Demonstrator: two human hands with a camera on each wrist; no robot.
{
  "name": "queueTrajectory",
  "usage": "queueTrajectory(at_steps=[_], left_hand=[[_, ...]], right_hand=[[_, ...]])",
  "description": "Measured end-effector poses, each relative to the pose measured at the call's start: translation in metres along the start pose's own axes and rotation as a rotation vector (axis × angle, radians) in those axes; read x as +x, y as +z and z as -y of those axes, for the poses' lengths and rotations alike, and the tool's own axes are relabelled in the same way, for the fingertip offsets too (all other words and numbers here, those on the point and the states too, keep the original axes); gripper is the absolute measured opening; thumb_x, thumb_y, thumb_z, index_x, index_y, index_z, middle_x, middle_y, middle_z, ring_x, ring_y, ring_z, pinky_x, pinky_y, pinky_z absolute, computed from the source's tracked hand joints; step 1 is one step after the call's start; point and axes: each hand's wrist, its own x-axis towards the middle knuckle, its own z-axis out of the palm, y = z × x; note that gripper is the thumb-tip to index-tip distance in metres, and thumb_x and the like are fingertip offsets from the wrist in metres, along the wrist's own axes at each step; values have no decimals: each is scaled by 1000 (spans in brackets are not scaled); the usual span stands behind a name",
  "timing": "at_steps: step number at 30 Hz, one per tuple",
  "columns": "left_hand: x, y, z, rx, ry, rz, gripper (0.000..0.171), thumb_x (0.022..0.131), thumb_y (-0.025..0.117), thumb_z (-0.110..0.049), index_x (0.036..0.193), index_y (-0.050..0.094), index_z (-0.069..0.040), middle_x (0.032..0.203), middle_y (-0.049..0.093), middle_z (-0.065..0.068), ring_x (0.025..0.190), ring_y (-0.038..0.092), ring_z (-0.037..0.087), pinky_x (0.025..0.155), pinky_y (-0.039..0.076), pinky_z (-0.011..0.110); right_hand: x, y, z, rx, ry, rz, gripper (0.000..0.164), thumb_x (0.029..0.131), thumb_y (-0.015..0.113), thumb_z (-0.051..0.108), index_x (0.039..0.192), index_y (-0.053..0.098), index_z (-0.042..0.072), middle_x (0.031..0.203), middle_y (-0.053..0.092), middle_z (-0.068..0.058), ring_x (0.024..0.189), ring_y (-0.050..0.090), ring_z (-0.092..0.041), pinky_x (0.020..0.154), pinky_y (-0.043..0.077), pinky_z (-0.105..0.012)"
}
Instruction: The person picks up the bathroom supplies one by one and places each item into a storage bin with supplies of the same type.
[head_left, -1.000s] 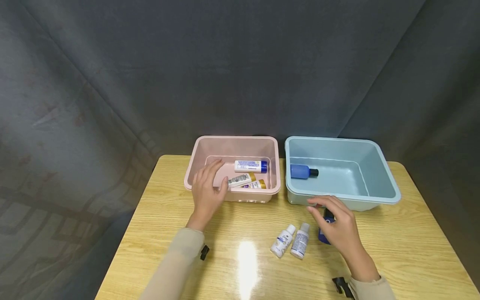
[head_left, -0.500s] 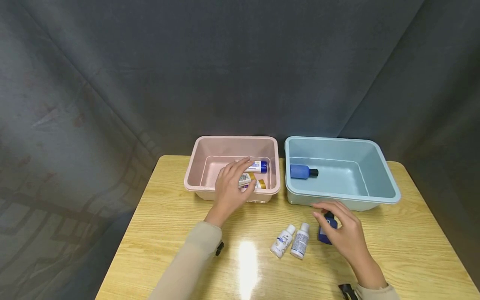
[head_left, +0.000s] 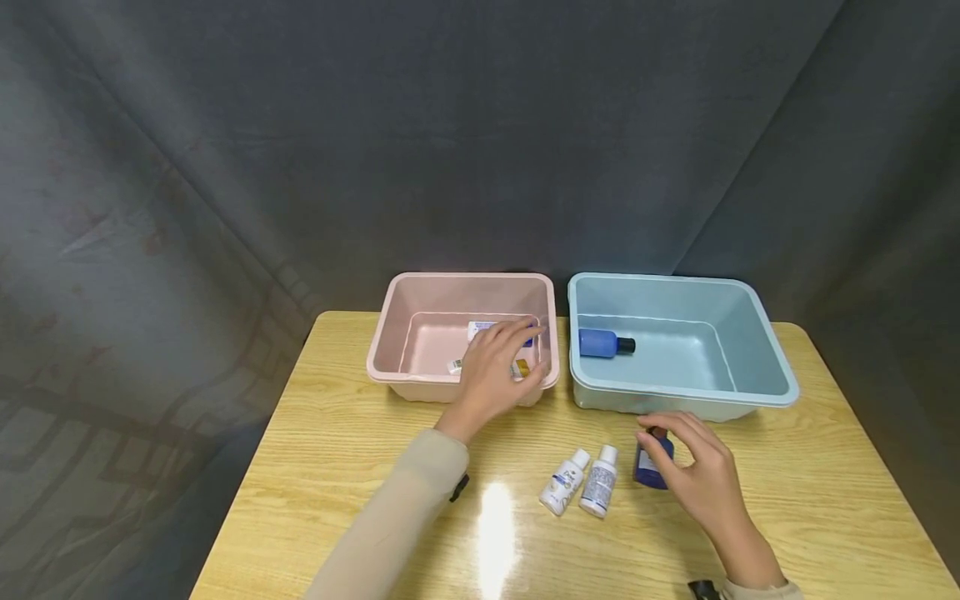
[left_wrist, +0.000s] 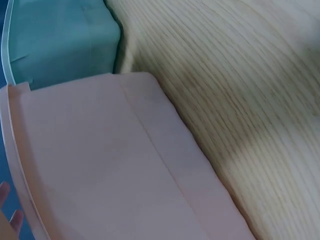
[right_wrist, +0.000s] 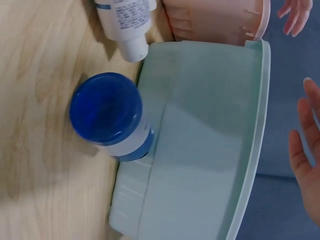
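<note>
My left hand (head_left: 491, 371) hovers over the pink bin (head_left: 412, 378), fingers slightly bent and thumb apart, with nothing in its grasp. Beneath it lie a white bottle with a blue cap (head_left: 480, 327) and gold-capped white containers, mostly covered by the hand. My right hand (head_left: 701, 467) is held above the table near a dark blue bottle (head_left: 649, 475), thumb and fingers spread apart. In the right wrist view that blue bottle (right_wrist: 107, 110) is separate from the right hand (right_wrist: 310, 150). Two small white bottles, one (head_left: 562, 482) beside the other (head_left: 598, 483), lie left of it.
A light blue bin (head_left: 690, 395) stands right of the pink one, and a blue bottle with a black cap (head_left: 598, 342) lies inside it. Both bins sit at the back of the wooden table (head_left: 300, 467). A dark grey curtain (head_left: 480, 133) hangs behind.
My left hand has moved right across the pink bin. The right hand has shifted slightly right and nearer to me, uncovering more of the dark blue bottle. The bottles have stayed in place.
</note>
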Motion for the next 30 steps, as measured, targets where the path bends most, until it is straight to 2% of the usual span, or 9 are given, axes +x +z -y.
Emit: queueTrajectory(at_steps=[3, 7, 11, 17, 20, 24, 27, 30], left_hand=[[5, 4, -5, 5, 17, 31, 53, 91, 59, -44, 139, 56, -23, 149, 48, -4, 136, 42, 18, 114, 30, 37], [10, 10, -11, 8, 38, 61, 54, 92, 58, -47, 141, 55, -24, 151, 46, -4, 137, 41, 19, 114, 29, 38], [15, 14, -17, 39, 49, 116, 55, 93, 57, -51, 143, 52, -28, 154, 41, -7, 140, 38, 19, 116, 27, 40], [23, 18, -24, 72, 34, 203, 60, 94, 53, -58, 148, 45, -32, 159, 32, -10, 143, 33, 18, 118, 24, 44], [27, 21, -27, 71, 40, 214, 61, 94, 53, -58, 148, 46, -30, 158, 34, -7, 142, 35, 20, 117, 25, 46], [30, 24, -30, 71, 55, 218, 61, 94, 55, -58, 147, 49, -28, 156, 38, -5, 141, 38, 23, 116, 28, 46], [31, 27, -31, 85, 50, 229, 61, 94, 54, -59, 147, 49, -30, 157, 37, -8, 141, 37, 22, 115, 28, 44], [31, 30, -33, 94, 44, 243, 60, 94, 52, -60, 147, 48, -31, 157, 36, -9, 142, 35, 23, 116, 27, 43]], right_hand=[[-4, -1, -2, -6, 16, 6, 33, 72, 78, -11, 101, 73, 4, 90, 68, -4, 82, 57, -12, 81, 42, -9], [-9, -1, -4, -10, 32, 8, 34, 70, 78, -12, 100, 73, 4, 91, 69, -3, 84, 57, -7, 81, 43, -10], [-12, 0, -5, -13, 48, 17, 36, 68, 79, -13, 100, 73, 4, 93, 69, -2, 84, 58, -7, 81, 44, -10], [-16, 5, -6, 14, 10, 8, 32, 71, 78, -11, 99, 73, 4, 93, 70, -2, 82, 59, -8, 80, 44, -9], [-19, 6, -7, 23, 12, 18, 28, 74, 78, -8, 99, 73, 4, 94, 71, -1, 84, 60, -8, 81, 45, -9], [-22, 8, -7, 23, 29, 42, 33, 71, 79, -11, 100, 73, 3, 96, 70, -3, 88, 60, -9, 86, 44, -9], [-23, 10, -6, 14, 45, 63, 38, 67, 80, -13, 100, 73, 4, 98, 70, -3, 91, 59, -6, 87, 43, -9], [-25, 13, -5, 2, 68, 91, 38, 68, 81, -11, 100, 73, 6, 100, 69, -2, 94, 58, -6, 89, 41, -9]])
